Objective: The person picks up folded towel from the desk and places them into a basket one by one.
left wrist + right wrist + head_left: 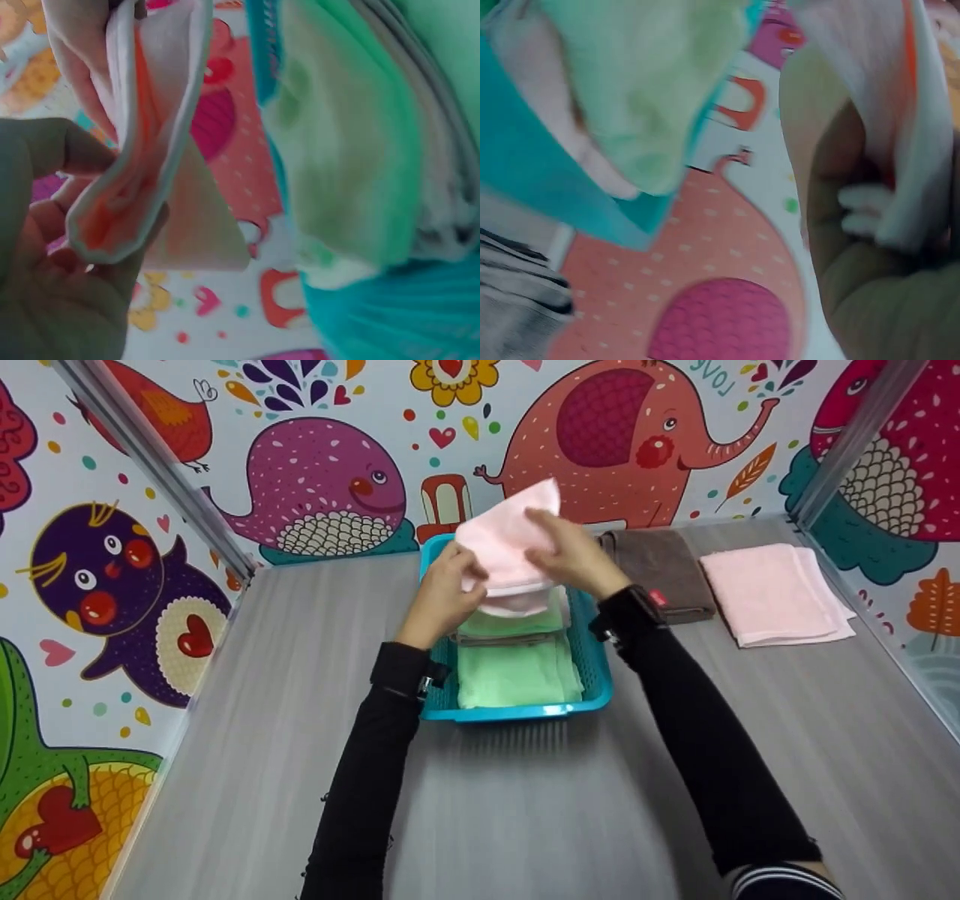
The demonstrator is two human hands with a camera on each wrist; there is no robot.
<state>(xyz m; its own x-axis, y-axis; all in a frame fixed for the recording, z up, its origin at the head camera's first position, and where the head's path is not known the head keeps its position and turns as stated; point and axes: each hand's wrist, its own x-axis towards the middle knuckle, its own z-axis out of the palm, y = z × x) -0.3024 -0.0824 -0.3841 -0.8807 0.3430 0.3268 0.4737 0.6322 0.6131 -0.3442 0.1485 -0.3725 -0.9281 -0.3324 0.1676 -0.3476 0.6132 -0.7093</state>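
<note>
Both hands hold a folded pink towel (pixel 510 540) in the air over a blue plastic basket (pixel 517 712). My left hand (pixel 448 592) pinches its lower left edge between thumb and fingers. On the other side my right hand (pixel 574 551) grips the right edge, thumb in front. In the left wrist view the folded layers of the pink towel (pixel 169 150) gape apart between the hands. Below, inside the basket, lie folded green towels (pixel 517 671) with a thin grey-brown folded towel (pixel 510 640) between them.
To the right of the basket a folded brown towel (pixel 660 574) with a red tag lies on the grey table (pixel 300 697). Beside it lies another folded pink towel (pixel 776 596). Cartoon-printed walls (pixel 450 457) enclose the table at the back and sides.
</note>
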